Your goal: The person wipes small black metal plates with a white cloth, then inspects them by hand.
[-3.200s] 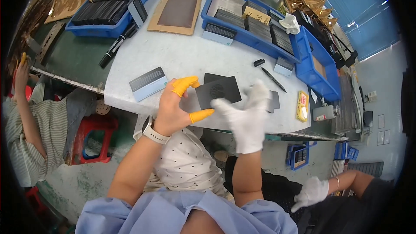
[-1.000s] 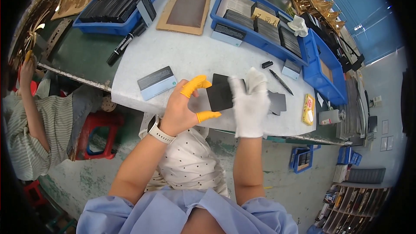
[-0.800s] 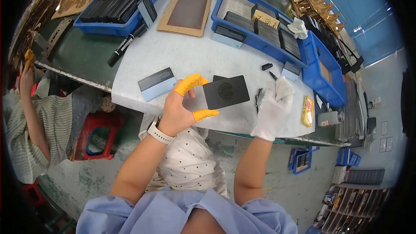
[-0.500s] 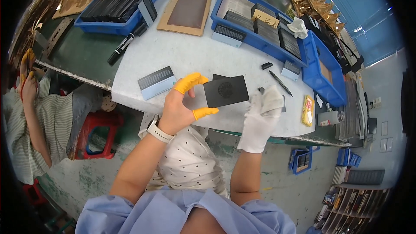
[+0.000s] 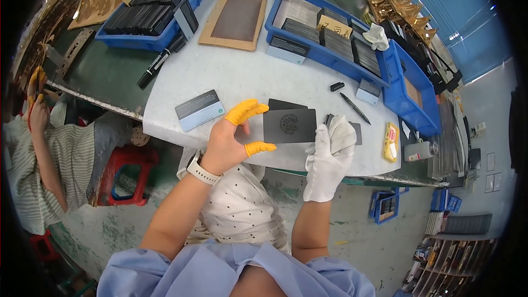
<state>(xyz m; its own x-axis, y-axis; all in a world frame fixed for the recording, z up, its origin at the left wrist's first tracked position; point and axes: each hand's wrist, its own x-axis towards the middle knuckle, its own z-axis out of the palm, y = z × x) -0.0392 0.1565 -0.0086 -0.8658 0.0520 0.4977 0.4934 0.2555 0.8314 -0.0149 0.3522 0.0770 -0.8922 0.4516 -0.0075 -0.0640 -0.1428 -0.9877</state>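
Between the finger and thumb of my left hand (image 5: 223, 146), which wear yellow finger cots, a black card (image 5: 300, 126) with a round dark emblem is held by its left side. My right hand (image 5: 324, 170), in a white glove, is closed on a bunched white cloth (image 5: 343, 133); its thumb is at the card's right edge, and I cannot tell if it touches. A second black card (image 5: 281, 104) lies on the table, partly hidden behind the held one. Another dark card (image 5: 357, 130) shows partly beside my right hand.
A card with a light blue band (image 5: 201, 111) lies at left. An uncapped black marker (image 5: 355, 108) and a yellow packet (image 5: 391, 142) are at right. Blue trays of cards (image 5: 330, 55) and a framed brown panel (image 5: 235, 19) stand behind. A person's arm (image 5: 47, 154) shows at far left.
The held card has turned from tilted to nearly level and dropped slightly. My right hand with the cloth has turned, bringing its thumb to the card's right edge.
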